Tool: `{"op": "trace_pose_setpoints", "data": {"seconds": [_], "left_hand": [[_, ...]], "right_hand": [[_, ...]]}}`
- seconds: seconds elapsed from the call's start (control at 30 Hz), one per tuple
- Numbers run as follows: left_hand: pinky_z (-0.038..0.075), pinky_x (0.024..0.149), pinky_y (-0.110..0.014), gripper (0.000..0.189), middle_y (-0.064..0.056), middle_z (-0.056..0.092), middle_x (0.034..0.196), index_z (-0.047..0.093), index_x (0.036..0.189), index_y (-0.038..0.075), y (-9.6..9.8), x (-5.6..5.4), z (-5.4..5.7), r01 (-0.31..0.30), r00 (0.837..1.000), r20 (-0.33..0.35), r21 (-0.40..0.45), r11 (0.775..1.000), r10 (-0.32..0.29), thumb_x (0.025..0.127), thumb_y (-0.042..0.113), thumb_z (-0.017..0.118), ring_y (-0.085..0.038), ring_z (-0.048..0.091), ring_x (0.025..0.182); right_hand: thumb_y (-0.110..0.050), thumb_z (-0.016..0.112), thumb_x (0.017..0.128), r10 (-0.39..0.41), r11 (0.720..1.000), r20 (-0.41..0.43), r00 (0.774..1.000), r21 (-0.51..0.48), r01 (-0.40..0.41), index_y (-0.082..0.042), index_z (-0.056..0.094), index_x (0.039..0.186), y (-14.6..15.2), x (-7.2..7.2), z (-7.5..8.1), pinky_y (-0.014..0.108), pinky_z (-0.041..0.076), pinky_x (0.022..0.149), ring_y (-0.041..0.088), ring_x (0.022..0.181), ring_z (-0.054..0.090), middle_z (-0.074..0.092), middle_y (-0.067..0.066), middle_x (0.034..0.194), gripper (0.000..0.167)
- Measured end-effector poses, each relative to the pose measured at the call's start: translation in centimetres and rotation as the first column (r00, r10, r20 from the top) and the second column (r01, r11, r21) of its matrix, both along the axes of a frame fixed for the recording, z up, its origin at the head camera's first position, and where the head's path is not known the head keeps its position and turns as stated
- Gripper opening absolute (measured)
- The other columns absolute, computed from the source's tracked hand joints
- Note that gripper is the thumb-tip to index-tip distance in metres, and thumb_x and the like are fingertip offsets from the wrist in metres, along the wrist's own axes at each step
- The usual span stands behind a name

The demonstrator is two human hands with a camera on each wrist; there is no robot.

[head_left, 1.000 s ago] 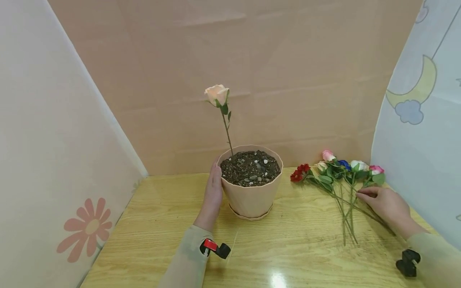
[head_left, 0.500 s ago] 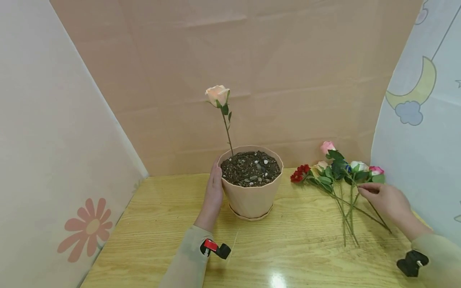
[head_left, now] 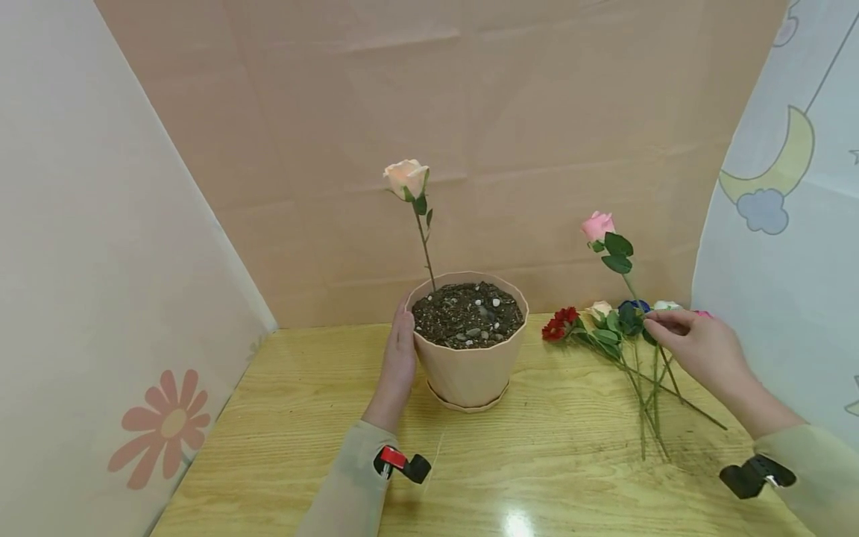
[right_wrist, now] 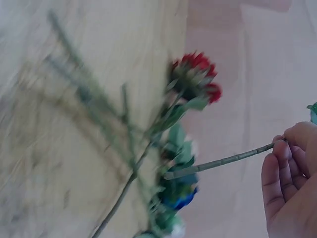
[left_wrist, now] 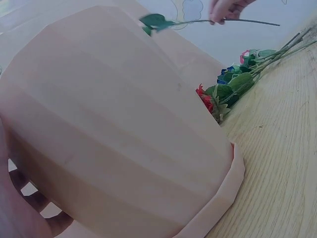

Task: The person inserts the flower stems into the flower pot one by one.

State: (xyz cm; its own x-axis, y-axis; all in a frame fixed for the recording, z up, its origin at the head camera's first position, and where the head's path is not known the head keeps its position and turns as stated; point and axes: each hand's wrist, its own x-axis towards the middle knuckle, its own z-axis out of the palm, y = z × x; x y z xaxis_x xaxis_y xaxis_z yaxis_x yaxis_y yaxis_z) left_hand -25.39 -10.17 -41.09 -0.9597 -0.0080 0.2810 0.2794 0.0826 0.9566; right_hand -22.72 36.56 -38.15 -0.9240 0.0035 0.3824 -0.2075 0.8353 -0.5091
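In the head view, my left hand (head_left: 399, 358) rests flat against the left wall of a peach flowerpot (head_left: 466, 373), its fingers laid along the side. Dark soil with pale pebbles (head_left: 463, 317) fills the pot. A peach rose (head_left: 406, 180) stands upright in it near the left back rim. My right hand (head_left: 705, 354) pinches the stem of a pink rose (head_left: 599, 226) between thumb and fingertips, bloom up and leaning left. The lower stem (right_wrist: 223, 161) sticks out past the fingers in the right wrist view.
Several more flowers lie on the wooden table (head_left: 309, 395) under the right hand, among them a red flower (head_left: 560, 324) and a blue rose (right_wrist: 183, 199). Their stems cross toward the front. A saucer (head_left: 467, 406) sits under the pot. Paper walls stand behind and at both sides.
My right hand has lifted the pink rose off the pile, moving it up and to the left, its bloom now well above the other flowers. The left hand and the pot have stayed put.
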Motion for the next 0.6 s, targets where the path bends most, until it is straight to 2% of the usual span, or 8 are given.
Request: {"op": "trace_pose_setpoints", "data": {"seconds": [0.13, 0.27, 0.4, 0.53, 0.6], "left_hand": [[0.014, 0.135, -0.055, 0.06, -0.001, 0.025, 0.181, 0.025, 0.178, 0.024, 0.0, 0.0, 0.1, 0.014, 1.0, -0.018, 0.014, 1.0, -0.014, 0.122, 0.047, 0.026, -0.024, 0.017, 0.168], [0.013, 0.135, -0.056, 0.06, -0.002, 0.025, 0.181, 0.026, 0.178, 0.023, 0.1, 0.0, 0.0, 0.011, 1.0, -0.017, 0.011, 1.0, -0.01, 0.122, 0.047, 0.026, -0.025, 0.017, 0.168], [0.013, 0.135, -0.056, 0.061, -0.002, 0.026, 0.181, 0.026, 0.178, 0.023, 0.1, 0.0, -0.1, 0.007, 1.0, -0.011, 0.009, 1.0, -0.007, 0.122, 0.048, 0.025, -0.026, 0.017, 0.168], [0.014, 0.135, -0.055, 0.06, -0.001, 0.026, 0.181, 0.026, 0.178, 0.024, 0.1, -0.1, -0.1, 0.013, 1.0, -0.012, 0.013, 1.0, -0.013, 0.122, 0.048, 0.025, -0.025, 0.017, 0.168], [0.014, 0.135, -0.055, 0.06, -0.001, 0.026, 0.181, 0.025, 0.178, 0.024, 0.1, -0.2, -0.1, 0.019, 1.0, -0.016, 0.017, 1.0, -0.018, 0.122, 0.048, 0.025, -0.025, 0.017, 0.168]], "right_hand": [[-0.032, 0.069, 0.112, -0.002, 0.998, 0.014, 1.0, -0.066, 0.003, 0.001, 0.078, 0.133, -1.8, 0.0, 1.4, 0.019, 0.049, 0.07, 0.009, 0.095, 0.068, 0.077, 0.027, 0.124, 0.04], [-0.04, 0.067, 0.112, 0.01, 0.99, 0.031, 0.999, -0.142, -0.006, 0.0, 0.075, 0.139, -3.7, -0.1, 2.9, 0.016, 0.049, 0.07, -0.012, 0.092, 0.057, 0.077, 0.024, 0.125, 0.049], [-0.045, 0.068, 0.111, 0.034, 0.973, 0.028, 0.999, -0.228, -0.026, -0.003, 0.074, 0.141, -5.8, -0.2, 4.3, 0.013, 0.05, 0.072, -0.014, 0.089, 0.06, 0.079, 0.013, 0.122, 0.052], [-0.043, 0.07, 0.11, 0.069, 0.947, 0.003, 0.998, -0.315, -0.065, -0.004, 0.076, 0.138, -7.6, -0.4, 5.6, 0.012, 0.051, 0.074, -0.009, 0.091, 0.064, 0.078, -0.011, 0.109, 0.048], [-0.041, 0.072, 0.109, 0.085, 0.935, -0.021, 0.996, -0.343, -0.087, -0.005, 0.077, 0.135, -8.5, -0.5, 6.3, 0.013, 0.052, 0.073, -0.006, 0.091, 0.066, 0.077, -0.019, 0.101, 0.044]]}}
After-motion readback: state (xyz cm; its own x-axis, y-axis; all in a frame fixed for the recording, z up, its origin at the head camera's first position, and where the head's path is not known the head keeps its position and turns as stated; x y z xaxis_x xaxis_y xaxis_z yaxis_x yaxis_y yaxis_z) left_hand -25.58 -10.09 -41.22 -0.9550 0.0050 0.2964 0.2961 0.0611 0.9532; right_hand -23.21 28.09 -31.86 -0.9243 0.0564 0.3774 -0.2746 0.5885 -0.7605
